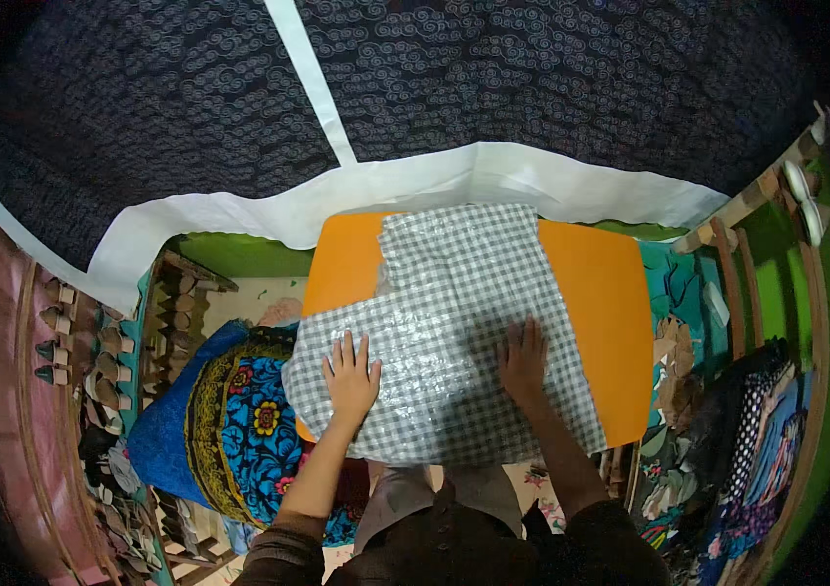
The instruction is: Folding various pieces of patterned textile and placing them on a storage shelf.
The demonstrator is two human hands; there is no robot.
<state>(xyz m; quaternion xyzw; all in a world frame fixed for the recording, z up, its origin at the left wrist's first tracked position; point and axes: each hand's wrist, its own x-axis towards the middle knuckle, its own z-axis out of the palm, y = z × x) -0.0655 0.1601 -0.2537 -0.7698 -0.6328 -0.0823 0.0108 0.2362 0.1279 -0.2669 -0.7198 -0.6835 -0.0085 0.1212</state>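
Note:
A grey and white checked sheet (434,322), shiny like plastic or coated fabric, lies spread over an orange tabletop (598,322). Its upper left corner has a step-shaped cut-out where the orange shows. My left hand (351,381) rests flat on the left part of the sheet, fingers spread. On the right part, my right hand (523,361) also lies flat, its fingers stretched out and only slightly apart. Neither hand grips anything. The sheet's near edge hangs by the table's front edge, close to my lap.
Blue floral cloth (258,415) is heaped left of the table. Wooden racks with shoe-like shapes (107,366) line the left side. Folded fabrics (762,430) and scraps (674,479) lie at right, near a wooden frame (810,283). A dark patterned curtain with a white border (493,171) hangs behind.

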